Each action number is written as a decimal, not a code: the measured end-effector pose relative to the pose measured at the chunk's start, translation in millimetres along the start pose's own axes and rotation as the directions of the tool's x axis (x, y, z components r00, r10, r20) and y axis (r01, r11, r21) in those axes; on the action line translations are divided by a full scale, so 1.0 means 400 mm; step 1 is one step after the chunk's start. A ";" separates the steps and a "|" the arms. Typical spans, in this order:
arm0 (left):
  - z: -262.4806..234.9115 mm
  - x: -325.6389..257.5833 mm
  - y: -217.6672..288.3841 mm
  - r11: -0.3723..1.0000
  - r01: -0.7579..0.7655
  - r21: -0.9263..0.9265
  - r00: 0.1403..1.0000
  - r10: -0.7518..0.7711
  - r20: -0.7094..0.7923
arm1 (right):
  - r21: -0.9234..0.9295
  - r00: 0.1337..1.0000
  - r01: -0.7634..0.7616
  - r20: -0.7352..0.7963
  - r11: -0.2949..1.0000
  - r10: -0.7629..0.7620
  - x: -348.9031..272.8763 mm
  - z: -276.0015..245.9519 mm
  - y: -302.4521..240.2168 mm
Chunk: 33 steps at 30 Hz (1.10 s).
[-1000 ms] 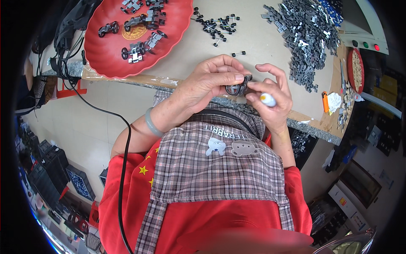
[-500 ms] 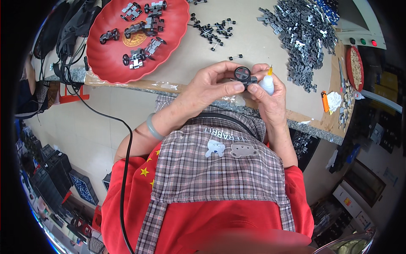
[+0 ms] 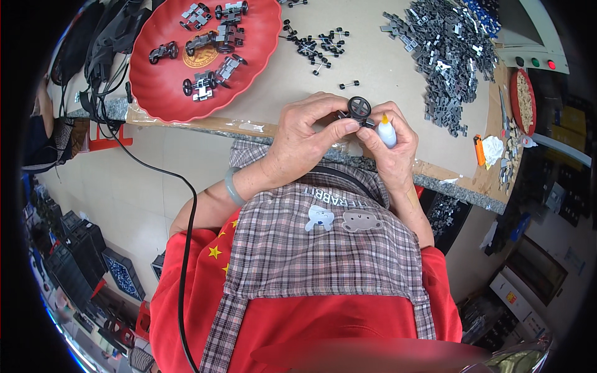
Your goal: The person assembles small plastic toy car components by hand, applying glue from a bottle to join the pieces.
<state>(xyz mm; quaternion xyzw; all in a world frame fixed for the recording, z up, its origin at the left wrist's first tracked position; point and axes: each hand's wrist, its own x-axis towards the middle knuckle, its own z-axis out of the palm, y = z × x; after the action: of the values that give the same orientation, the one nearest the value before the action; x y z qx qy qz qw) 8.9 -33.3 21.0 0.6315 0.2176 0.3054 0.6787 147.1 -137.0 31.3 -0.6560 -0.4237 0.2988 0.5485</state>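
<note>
The surface ahead of my grip is a broad, pale, matte slab with a speckled stone edge just below my knuckles. Well off to the upper left of my left hand sits a glossy red tray, round with a scalloped rim, carrying several small grey wheeled frames. To the upper right of my right hand lies a big heap of grey plastic pieces, angular and jumbled. Between tray and heap, beyond my fingers, a few thin black axles with wheels are scattered. My left hand is clenched on a small black wheel part, round and spoked, pinched between thumb and fingertips right above the surface edge. My right hand is closed around a little white glue bottle, smooth, with a yellow tip pointing up just beside the wheel. The two hands touch.
</note>
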 end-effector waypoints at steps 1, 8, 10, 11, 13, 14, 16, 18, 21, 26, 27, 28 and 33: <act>-0.001 0.000 0.000 1.000 0.002 0.000 1.000 -0.002 0.000 | -0.049 1.000 0.026 -0.013 0.998 -0.027 -0.003 0.001 0.000; -0.003 -0.003 -0.012 0.980 0.153 -0.130 0.988 -0.148 0.049 | 0.087 0.994 -0.079 -0.074 0.993 0.085 -0.019 0.018 0.018; -0.004 -0.001 -0.011 0.970 0.177 -0.169 0.983 -0.164 0.089 | 0.314 0.989 -0.122 -0.036 0.942 0.140 -0.016 0.018 0.027; -0.003 -0.003 -0.012 0.974 0.153 -0.164 0.986 -0.140 0.092 | 0.314 0.990 -0.122 -0.036 0.941 0.140 -0.014 0.020 0.023; -0.005 -0.003 -0.012 0.979 0.129 -0.157 0.989 -0.115 0.094 | 0.471 0.971 -0.213 0.009 0.856 0.238 -0.010 0.026 0.009; -0.009 -0.003 -0.010 0.980 0.144 -0.136 0.986 -0.129 0.108 | 0.473 0.972 -0.213 0.010 0.855 0.237 -0.011 0.028 0.011; -0.011 -0.003 -0.007 0.981 0.156 -0.112 0.983 -0.143 0.119 | 0.503 0.976 -0.191 0.007 0.843 0.217 -0.012 0.033 0.015; -0.011 -0.006 -0.011 0.979 0.154 -0.135 0.986 -0.143 0.088 | 0.488 0.978 -0.182 0.002 0.854 0.207 -0.013 0.039 0.013; -0.013 0.000 -0.013 0.971 0.190 -0.148 0.980 -0.177 0.094 | 0.457 0.982 -0.168 -0.003 0.873 0.191 -0.006 0.038 0.011; -0.015 0.015 -0.016 0.978 0.001 -0.209 1.000 -0.002 -0.006 | 0.441 0.988 -0.141 -0.001 0.887 0.157 0.045 0.013 -0.006; -0.020 0.014 -0.023 0.978 -0.006 -0.206 1.000 0.004 -0.010 | 0.441 0.989 -0.137 0.002 0.887 0.151 0.064 0.007 -0.016; -0.026 0.012 -0.028 0.996 -0.007 -0.094 1.000 0.007 0.000 | 0.345 0.987 -0.156 0.020 0.926 0.159 0.085 0.003 -0.033; -0.031 0.004 -0.038 0.914 -0.210 0.347 0.969 0.149 0.194 | 0.117 0.985 -0.124 0.132 0.985 0.109 0.190 0.072 -0.067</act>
<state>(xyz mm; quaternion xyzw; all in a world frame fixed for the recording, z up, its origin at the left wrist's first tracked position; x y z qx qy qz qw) 3.6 -23.6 4.9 0.7869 0.1549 0.2680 0.5339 151.5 -55.6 56.7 -0.6240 -0.3987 0.3970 0.5422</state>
